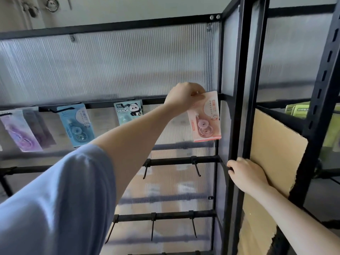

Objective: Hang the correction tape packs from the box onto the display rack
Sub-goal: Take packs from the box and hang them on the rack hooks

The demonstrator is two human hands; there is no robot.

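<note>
Person stands at the black display rack [237, 126], both arms out. Left hand [184, 97] is up at the right end of the upper hanging rail [103, 104], fingers and thumb curled, pinching the top edge of a pink correction tape pack [207, 118]. The pack hangs down from that pinch, slightly tilted, just beside the rack's right upright post. Can't tell if its hang hole is on a hook; the hand covers that spot. Blue sleeve [55, 199] fills the lower left.

Right hand [245, 173] is lower, fingers curled round the rack's right upright at the level of the second rail [184, 161], gripping the frame. A cardboard sheet [276, 150] stands just behind that hand, leaning in the next bay to the right.

Along the same upper rail, left of the pink pack: a panda pack [127, 111] near the middle, partly hidden by the left forearm; a blue pack [76, 126] further left; a purple pack [21, 131] at the left end, blurred. All three hang on hooks.

Second rail carries bare black hooks [196, 168] pointing down and forward; third rail [165, 216] below has more of the same. Ribbed translucent panel [110, 65] backs the rack. Green packs [298, 110] sit on the neighbouring shelf unit at the far right edge, well apart from the hands.
</note>
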